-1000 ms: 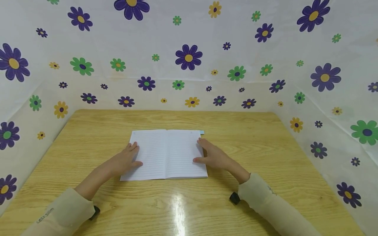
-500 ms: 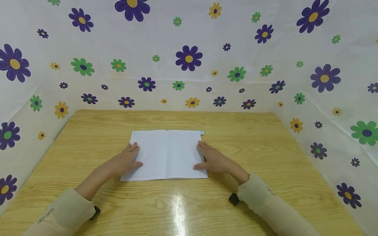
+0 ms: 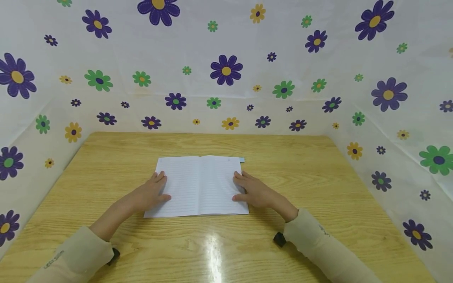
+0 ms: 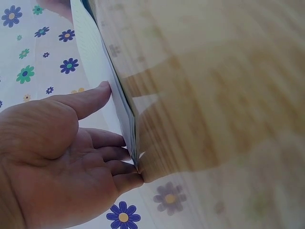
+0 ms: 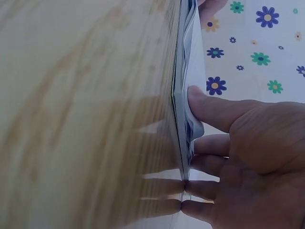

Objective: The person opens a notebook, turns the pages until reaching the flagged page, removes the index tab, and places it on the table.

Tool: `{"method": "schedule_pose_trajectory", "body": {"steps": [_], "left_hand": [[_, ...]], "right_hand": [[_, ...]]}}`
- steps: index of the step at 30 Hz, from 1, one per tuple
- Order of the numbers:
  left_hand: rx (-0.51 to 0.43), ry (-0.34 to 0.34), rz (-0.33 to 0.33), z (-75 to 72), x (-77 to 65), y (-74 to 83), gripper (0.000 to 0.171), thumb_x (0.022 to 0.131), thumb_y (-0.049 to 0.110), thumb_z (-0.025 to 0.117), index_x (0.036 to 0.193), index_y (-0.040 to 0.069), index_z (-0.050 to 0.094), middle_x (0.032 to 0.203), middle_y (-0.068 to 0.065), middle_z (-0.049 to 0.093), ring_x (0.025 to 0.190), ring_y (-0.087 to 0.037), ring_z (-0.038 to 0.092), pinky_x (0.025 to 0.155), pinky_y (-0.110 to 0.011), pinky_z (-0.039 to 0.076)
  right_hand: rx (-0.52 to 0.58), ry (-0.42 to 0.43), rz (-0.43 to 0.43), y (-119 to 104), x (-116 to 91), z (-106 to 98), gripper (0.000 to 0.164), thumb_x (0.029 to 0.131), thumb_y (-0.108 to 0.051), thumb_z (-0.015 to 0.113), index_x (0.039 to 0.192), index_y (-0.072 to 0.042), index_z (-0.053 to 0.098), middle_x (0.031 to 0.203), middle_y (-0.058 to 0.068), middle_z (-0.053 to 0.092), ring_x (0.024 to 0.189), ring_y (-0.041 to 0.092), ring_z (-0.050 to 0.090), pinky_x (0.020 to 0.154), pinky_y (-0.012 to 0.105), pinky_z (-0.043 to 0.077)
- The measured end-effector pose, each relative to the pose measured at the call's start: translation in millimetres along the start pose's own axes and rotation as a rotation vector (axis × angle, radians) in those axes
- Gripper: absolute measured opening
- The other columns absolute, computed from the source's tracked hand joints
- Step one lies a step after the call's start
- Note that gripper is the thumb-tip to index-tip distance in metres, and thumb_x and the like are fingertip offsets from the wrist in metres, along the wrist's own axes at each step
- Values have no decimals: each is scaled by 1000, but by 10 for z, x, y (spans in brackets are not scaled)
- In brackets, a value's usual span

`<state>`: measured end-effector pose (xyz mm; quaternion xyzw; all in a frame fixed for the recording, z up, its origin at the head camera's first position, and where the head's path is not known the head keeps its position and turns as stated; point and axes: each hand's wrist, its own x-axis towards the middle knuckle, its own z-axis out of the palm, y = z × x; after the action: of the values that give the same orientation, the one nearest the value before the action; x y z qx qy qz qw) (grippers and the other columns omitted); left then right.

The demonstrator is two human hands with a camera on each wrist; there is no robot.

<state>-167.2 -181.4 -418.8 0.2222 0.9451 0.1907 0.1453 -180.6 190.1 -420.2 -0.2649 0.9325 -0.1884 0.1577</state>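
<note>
An open notebook (image 3: pixel 184 184) with lined white pages lies flat on the wooden table. My left hand (image 3: pixel 148 194) rests on its left page, fingers stretched over the outer edge. In the left wrist view, the left thumb (image 4: pixel 93 100) touches the page from above while the other fingertips reach the edge near the tabletop. At the opposite side, my right hand (image 3: pixel 260 192) lies with straight fingers over the right page's edge. The right wrist view shows its thumb (image 5: pixel 209 105) against the page, where the top sheets bow up slightly, and some fingertips on the table.
A small light-blue tab (image 3: pixel 242 160) sticks out at the notebook's top right corner. The wooden table (image 3: pixel 226 251) is glossy and reflects light. Flower-printed white cloth (image 3: pixel 226 39) hangs behind and on both sides. Dark wrist devices (image 3: pixel 279 239) show under the sleeves.
My right hand has slid slightly toward me along the notebook's right edge, and its fingertips now reach a little farther onto the page. The left hand and notebook stay in place.
</note>
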Motion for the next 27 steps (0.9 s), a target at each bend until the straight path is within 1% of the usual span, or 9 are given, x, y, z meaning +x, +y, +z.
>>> {"method": "schedule_pose_trajectory", "body": {"steps": [5, 11, 15, 19, 20, 22, 27], "left_hand": [[1, 2, 0, 1, -1, 0, 72, 106, 27, 61, 149, -22, 31, 160, -42, 17, 147, -61, 12, 119, -66, 19], [-2, 2, 0, 0, 1, 0, 73, 105, 27, 61, 149, -23, 31, 159, -42, 17, 147, -61, 12, 119, -66, 20], [-5, 0, 1, 12, 10, -16, 73, 105, 27, 61, 149, -23, 31, 159, -42, 17, 147, -61, 12, 119, -66, 19], [-5, 0, 3, 27, 20, -27, 73, 105, 28, 61, 149, -23, 31, 160, -42, 17, 147, -61, 12, 119, -66, 19], [-6, 0, 3, 30, 22, -27, 73, 105, 28, 61, 149, -23, 31, 160, -42, 17, 147, -60, 12, 119, -66, 19], [-7, 1, 3, 34, 23, -30, 73, 105, 28, 61, 149, -23, 31, 160, -41, 16, 147, -60, 12, 119, -66, 19], [-5, -3, -6, 25, 21, -19, 73, 106, 27, 61, 150, -22, 30, 160, -41, 15, 148, -60, 11, 119, -66, 18]], "right_hand": [[-1, 58, 3, -56, -10, -10, 64, 99, -28, 72, 150, 4, 49, 160, 19, 39, 151, 44, 28, 121, 56, 29], [-15, 143, -13, -117, -11, 20, 43, 96, -19, 75, 132, 3, 68, 146, 17, 56, 146, 48, 36, 117, 59, 35], [-20, 195, 3, -156, -14, 40, 33, 93, -16, 78, 121, 1, 75, 137, 16, 63, 143, 49, 41, 115, 59, 37], [-7, 223, 28, -162, -6, 52, 30, 90, -15, 81, 117, -1, 78, 133, 13, 65, 142, 46, 43, 114, 57, 39], [-6, 225, 28, -160, -3, 54, 30, 90, -15, 81, 117, -1, 78, 134, 13, 65, 142, 46, 43, 114, 57, 39], [2, 218, 38, -153, -6, 60, 35, 91, -16, 80, 122, 0, 75, 139, 13, 63, 143, 44, 42, 116, 56, 38], [-5, 172, 65, -111, -27, 55, 55, 97, -21, 75, 142, 5, 58, 157, 20, 45, 147, 41, 39, 118, 54, 36]]}}
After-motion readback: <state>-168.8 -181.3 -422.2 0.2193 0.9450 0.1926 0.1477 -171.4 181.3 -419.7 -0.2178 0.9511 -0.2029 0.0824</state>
